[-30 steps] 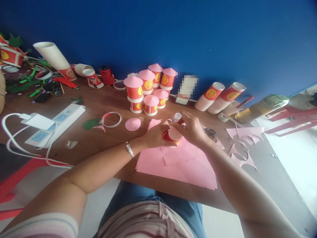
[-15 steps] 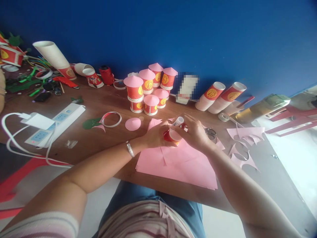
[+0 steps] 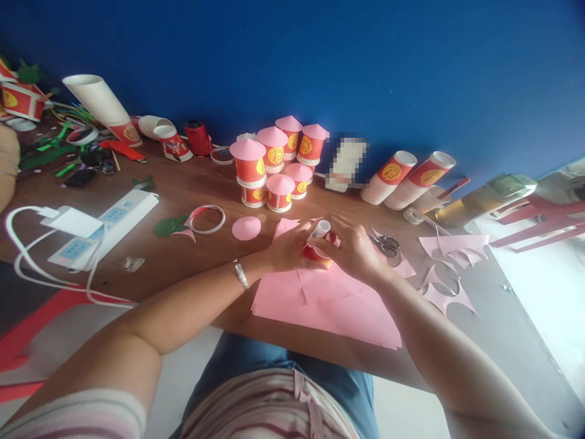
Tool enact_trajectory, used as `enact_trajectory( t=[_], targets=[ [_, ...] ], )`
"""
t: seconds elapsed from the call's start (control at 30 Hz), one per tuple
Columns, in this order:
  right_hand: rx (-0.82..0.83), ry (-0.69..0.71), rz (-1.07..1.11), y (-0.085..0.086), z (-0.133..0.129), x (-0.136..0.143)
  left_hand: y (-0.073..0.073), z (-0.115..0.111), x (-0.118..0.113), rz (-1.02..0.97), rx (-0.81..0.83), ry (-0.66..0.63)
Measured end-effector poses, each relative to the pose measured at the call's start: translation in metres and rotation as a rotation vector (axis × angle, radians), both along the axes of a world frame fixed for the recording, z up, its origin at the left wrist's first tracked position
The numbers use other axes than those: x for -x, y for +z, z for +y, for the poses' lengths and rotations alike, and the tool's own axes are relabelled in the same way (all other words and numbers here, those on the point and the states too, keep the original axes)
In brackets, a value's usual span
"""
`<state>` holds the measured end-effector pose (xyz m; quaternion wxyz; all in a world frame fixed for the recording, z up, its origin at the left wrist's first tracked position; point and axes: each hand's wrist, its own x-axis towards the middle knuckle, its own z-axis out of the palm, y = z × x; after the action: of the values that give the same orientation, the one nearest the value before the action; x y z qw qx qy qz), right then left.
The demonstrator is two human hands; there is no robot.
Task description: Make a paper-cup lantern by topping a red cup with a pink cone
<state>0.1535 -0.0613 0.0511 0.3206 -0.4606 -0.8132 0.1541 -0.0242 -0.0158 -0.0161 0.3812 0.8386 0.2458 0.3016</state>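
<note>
My left hand (image 3: 292, 249) is closed around a red and yellow paper cup (image 3: 323, 263) above a stack of pink paper sheets (image 3: 329, 311). In my right hand (image 3: 355, 245) is a white glue stick (image 3: 321, 228), tilted at the top of the cup. Fingers hide most of the cup and the lower end of the stick. To the left, a pink paper cone (image 3: 246, 228) lies on the table. Behind it stand several red cups with pink cone tops (image 3: 273, 149). Dark scissors (image 3: 387, 245) rest just right of my right hand.
A white power strip (image 3: 107, 228) with a plugged-in charger lies at left. Stacked paper cups (image 3: 388, 177) lean near the blue wall (image 3: 292, 55). Pink paper scraps (image 3: 452, 296) are spread at right. At the far left edge another person's arm (image 3: 7, 164) shows.
My right hand has shifted slightly left, and the glue stick has moved left and a little lower over the cup. More of the scissors shows now. My left hand still holds the cup.
</note>
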Motion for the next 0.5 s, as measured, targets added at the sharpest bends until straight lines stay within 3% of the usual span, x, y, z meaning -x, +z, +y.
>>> enact_trajectory(
  t=[0.2,0.37,0.5],
  targets=[
    [0.034,0.046,0.060,-0.004,-0.023,-0.003,-0.005,0.003,0.000,0.075,-0.113,-0.051],
    [0.021,-0.217,0.168,-0.007,-0.040,-0.017,-0.015,0.003,0.002,-0.003,-0.041,0.011],
    [-0.036,-0.266,0.159,-0.011,-0.042,-0.019,-0.016,0.003,0.002,-0.009,-0.015,0.024]
  ],
)
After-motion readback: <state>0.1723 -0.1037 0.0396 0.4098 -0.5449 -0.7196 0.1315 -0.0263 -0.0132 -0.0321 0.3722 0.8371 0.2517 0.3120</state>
